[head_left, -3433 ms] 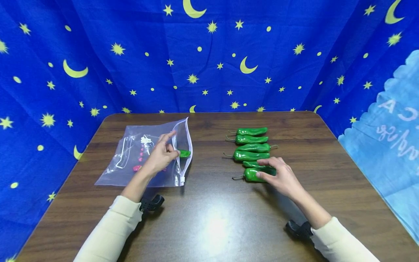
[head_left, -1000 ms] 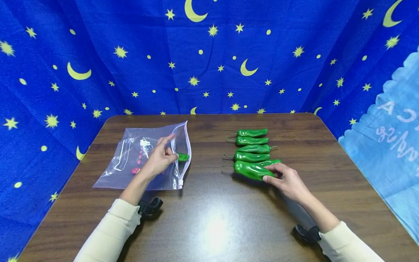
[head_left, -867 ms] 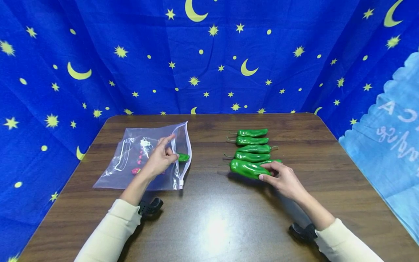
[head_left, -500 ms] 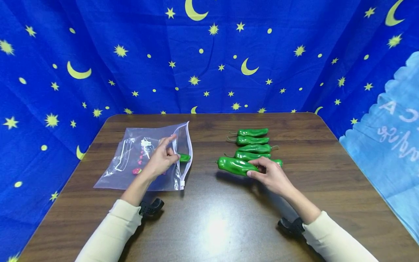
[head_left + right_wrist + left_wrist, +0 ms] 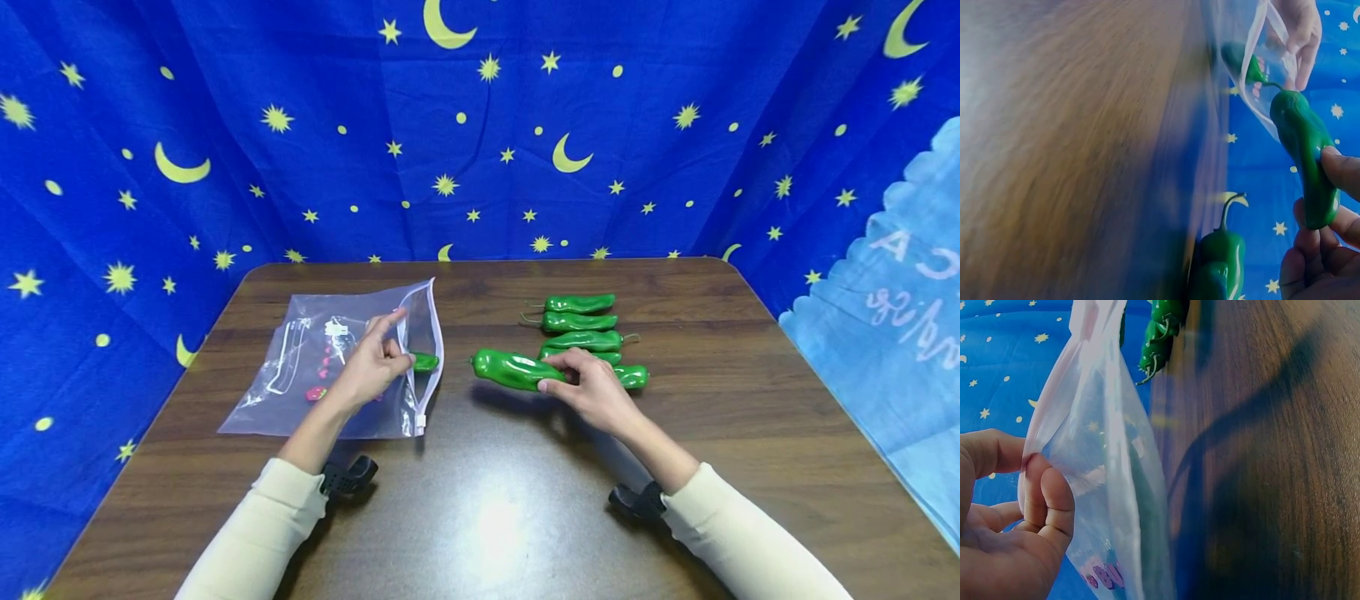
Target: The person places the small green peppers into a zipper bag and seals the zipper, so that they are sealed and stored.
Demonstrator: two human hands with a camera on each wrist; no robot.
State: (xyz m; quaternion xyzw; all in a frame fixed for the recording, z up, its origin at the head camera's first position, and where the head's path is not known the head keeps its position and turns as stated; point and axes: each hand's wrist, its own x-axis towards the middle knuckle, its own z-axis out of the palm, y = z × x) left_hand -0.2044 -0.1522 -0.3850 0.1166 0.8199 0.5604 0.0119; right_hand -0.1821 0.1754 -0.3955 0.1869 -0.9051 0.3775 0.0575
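Right hand (image 5: 592,390): fingers pinching a green pepper (image 5: 513,370) by its narrow end, lifted over the bench (image 5: 450,483), between bag and row.
Left hand (image 5: 371,367): fingers pinching the bag's edge at its mouth.
Clear bag (image 5: 307,354): mouth open, another pepper (image 5: 426,362) inside.
Pepper row (image 5: 581,341): five, lying side by side.
Backdrop (image 5: 517,108): blue, stars and moons.

Starry blue drapes (image 5: 510,187) around a wooden table (image 5: 465,467) suggest a screened-off booth.
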